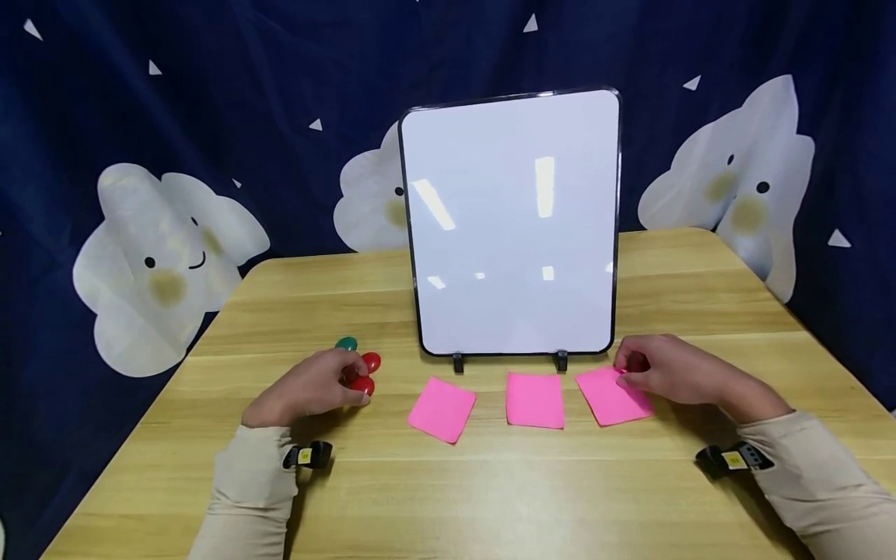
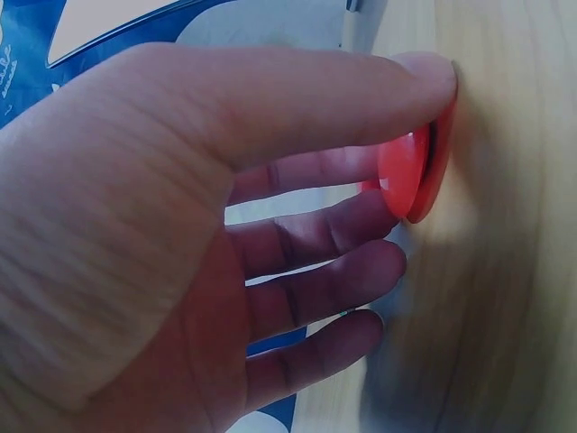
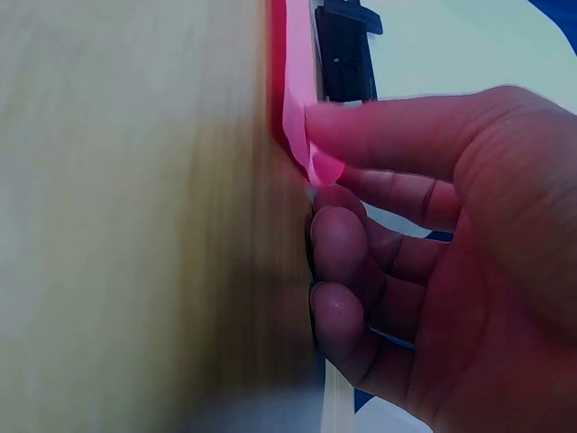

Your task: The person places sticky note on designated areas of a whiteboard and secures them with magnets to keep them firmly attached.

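Note:
On the left of the table my left hand pinches a round red magnet between thumb and fingers. Its glossy red face shows between them in the left wrist view. Close by lie a second red magnet and a green one, partly behind the fingers. My right hand grips the upper right edge of the rightmost pink sticky note. In the right wrist view the note curls up at the corner under the thumb, while the other fingers bend low over the table.
Two more pink sticky notes, one tilted and one straight, lie between the hands. Behind them a whiteboard stands upright on two black feet. A dark blue curtain with clouds hangs behind the wooden table.

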A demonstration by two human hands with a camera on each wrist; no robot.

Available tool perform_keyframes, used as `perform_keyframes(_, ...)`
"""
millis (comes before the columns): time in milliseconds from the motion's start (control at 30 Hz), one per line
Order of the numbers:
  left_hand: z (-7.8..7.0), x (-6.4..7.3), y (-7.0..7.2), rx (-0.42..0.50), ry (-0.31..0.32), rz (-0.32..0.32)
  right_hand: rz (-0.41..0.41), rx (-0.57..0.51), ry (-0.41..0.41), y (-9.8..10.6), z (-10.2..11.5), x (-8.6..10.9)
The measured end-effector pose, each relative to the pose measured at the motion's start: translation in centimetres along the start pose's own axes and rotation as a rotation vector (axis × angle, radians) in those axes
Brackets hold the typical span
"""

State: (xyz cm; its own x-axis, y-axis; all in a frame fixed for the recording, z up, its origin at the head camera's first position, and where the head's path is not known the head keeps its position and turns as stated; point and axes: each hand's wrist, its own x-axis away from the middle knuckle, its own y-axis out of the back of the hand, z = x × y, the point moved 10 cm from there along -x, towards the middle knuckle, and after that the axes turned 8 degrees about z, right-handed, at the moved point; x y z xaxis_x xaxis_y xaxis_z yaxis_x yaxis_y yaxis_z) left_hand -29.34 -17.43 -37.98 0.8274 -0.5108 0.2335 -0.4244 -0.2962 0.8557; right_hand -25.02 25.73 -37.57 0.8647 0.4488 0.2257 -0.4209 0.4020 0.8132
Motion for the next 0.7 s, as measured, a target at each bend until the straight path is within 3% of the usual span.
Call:
perform_keyframes(200, -0.1, 0.1, -0.1, 0.011, 0.016, -0.008, -0.012, 0.001, 0.03, -0.1, 0.1, 0.1)
perform_keyframes(400, 0.0, 0.3, -0.6, 0.028, 0.053, 0.0, -0.09, 0.016, 0.052, 0.4, 0.5, 0.7)
perform_keyframes(700, -0.3, 0.2, 0.4, 0.008, 0.004, -0.106, -0.251, -0.012, 0.064, 2.0, 0.9, 1.1)
